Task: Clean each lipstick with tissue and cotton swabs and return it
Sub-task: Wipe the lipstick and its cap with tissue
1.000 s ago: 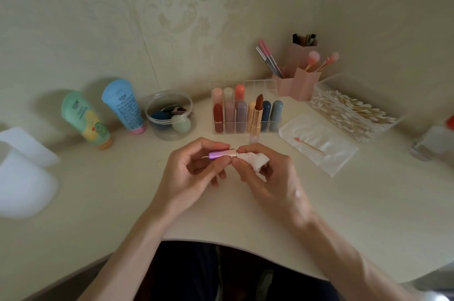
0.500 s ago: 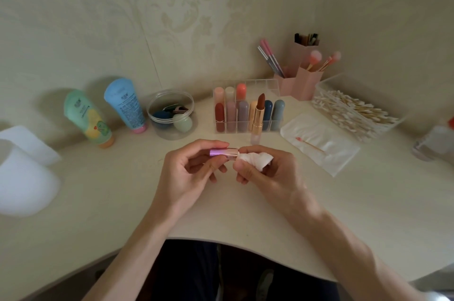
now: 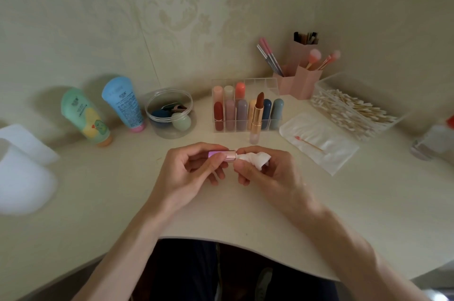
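While pinching one crumpled white tissue (image 3: pixel 255 159) in the right hand (image 3: pixel 267 173), presses it against the end of one glossy pink-purple lipstick (image 3: pixel 222 155), gripped level between thumb and fingers of the left hand (image 3: pixel 186 173) just above the cream table (image 3: pixel 98 190), in front of a clear gridded organizer (image 3: pixel 272 84). Counts nine capped lipsticks (image 3: pixel 242 114) in there, three behind six, plus one uncapped brown lipstick (image 3: pixel 258 114) in a gold tube standing just before it. Adds two soft squeeze tubes (image 3: pixel 84 116), one round clear jar (image 3: pixel 157 126), one stained cotton swab (image 3: pixel 309 144) lying on a white sheet (image 3: pixel 326 150). Shows almost nothing changed since half a second ago: same grips, same spot.
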### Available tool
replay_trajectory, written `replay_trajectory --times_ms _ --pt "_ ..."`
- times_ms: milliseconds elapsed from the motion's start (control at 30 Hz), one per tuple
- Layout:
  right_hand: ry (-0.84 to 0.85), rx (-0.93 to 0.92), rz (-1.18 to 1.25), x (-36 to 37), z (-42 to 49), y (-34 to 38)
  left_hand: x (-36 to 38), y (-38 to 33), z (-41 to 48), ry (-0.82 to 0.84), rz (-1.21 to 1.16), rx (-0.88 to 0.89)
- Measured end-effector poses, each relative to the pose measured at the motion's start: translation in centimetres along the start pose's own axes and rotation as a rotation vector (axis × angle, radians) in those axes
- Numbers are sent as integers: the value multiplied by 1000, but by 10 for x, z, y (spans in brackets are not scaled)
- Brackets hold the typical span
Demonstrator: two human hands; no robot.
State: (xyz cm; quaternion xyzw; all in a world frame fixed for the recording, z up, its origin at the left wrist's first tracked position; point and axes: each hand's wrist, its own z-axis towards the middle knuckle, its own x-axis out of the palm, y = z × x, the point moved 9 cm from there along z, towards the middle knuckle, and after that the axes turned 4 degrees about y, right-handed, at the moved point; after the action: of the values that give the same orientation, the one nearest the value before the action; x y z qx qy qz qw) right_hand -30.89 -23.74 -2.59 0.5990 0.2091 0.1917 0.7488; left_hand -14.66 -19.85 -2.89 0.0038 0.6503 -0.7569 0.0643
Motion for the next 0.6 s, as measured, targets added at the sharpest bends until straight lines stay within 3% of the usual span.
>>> replay_trajectory --times_ms 167,367,600 --pt "107 160 220 4 -3 -8 -1 -10 -4 -59 91 101" --pt "110 279 457 7 -7 -11 1 -20 -6 -67 225 153" --pt "-52 43 53 -1 -1 1 5 -9 -2 24 33 -23"
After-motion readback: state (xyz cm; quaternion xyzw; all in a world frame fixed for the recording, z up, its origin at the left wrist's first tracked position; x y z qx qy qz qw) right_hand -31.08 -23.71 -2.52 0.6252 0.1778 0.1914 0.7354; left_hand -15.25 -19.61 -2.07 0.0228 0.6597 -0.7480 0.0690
